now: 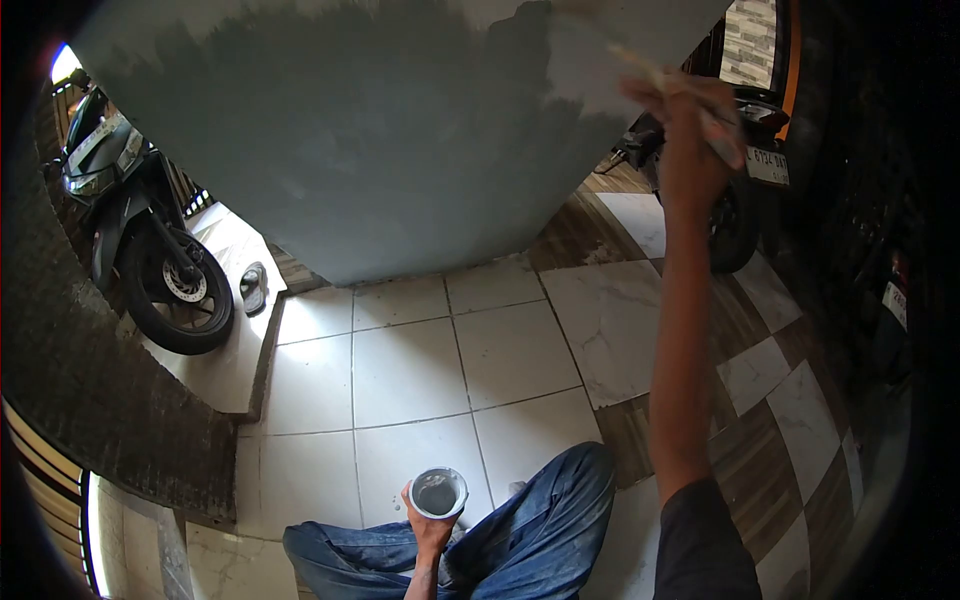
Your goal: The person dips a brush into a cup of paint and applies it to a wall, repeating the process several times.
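Observation:
My left hand (430, 528) is wrapped round a small cup of grey paint (438, 493), held upright low in the view between my knees. My right hand (690, 115) is raised at the upper right with its fingers closed round the handle of a paintbrush (640, 66). The brush reaches up and left to the wall (400, 150), and its far end is blurred. Darker grey paint covers much of the wall, with a ragged upper edge and a lighter patch near the brush.
A motorbike (170, 250) stands at the left beside a sandal (253, 288). Another motorbike (735, 220) is behind my right forearm. White tiles (410, 370) lie before my crossed legs (540, 525). A dark low wall (120, 400) curves along the left.

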Available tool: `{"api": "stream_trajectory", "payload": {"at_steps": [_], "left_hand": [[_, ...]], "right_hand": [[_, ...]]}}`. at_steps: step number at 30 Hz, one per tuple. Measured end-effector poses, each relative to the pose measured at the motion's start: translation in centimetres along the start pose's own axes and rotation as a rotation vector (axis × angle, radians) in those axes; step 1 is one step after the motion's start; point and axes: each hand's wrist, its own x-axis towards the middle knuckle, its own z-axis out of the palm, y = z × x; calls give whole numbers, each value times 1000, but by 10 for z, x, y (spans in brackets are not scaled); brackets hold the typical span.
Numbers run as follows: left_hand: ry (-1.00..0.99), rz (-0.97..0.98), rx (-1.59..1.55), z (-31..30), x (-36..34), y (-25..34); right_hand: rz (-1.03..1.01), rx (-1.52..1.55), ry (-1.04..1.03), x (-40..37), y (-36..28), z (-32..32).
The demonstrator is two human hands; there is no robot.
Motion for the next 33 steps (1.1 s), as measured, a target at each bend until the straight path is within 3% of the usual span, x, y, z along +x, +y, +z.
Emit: {"api": "stream_trajectory", "payload": {"at_steps": [2,5,7,10,12,13,19,21,23,26,28,31,32,33], "left_hand": [[13,-42,-75,3,3,11],[9,25,-11,3,4,3],[-14,21,-1,0,3,3],[-14,-5,-23,-4,1,-10],[2,-27,-53,-6,-1,-18],[2,-2,-12,-8,-1,-20],[-10,41,142,-10,-4,-25],[-23,81,195,-8,0,-17],[-24,18,20,-5,1,-8],[-37,-17,2,-3,2,-6],[-31,-8,-1,0,4,-13],[-28,9,13,0,5,-5],[-29,19,32,-1,5,-1],[-29,17,34,-3,5,-1]], "right_hand": [[-212,110,113,1,-9,6],[-158,41,163,-30,24,13],[-217,-83,59,-64,52,20],[-53,11,83,-110,75,24],[191,62,55,-131,83,20],[191,65,57,-136,87,16],[507,30,-272,-114,90,-7],[277,-79,-228,-87,71,-1],[158,-31,-132,-50,36,9],[56,39,-61,-9,2,11],[-166,190,37,2,-18,21],[-329,54,44,-13,-4,35],[-254,59,21,-27,11,41],[-334,-105,6,-43,28,42]]}}
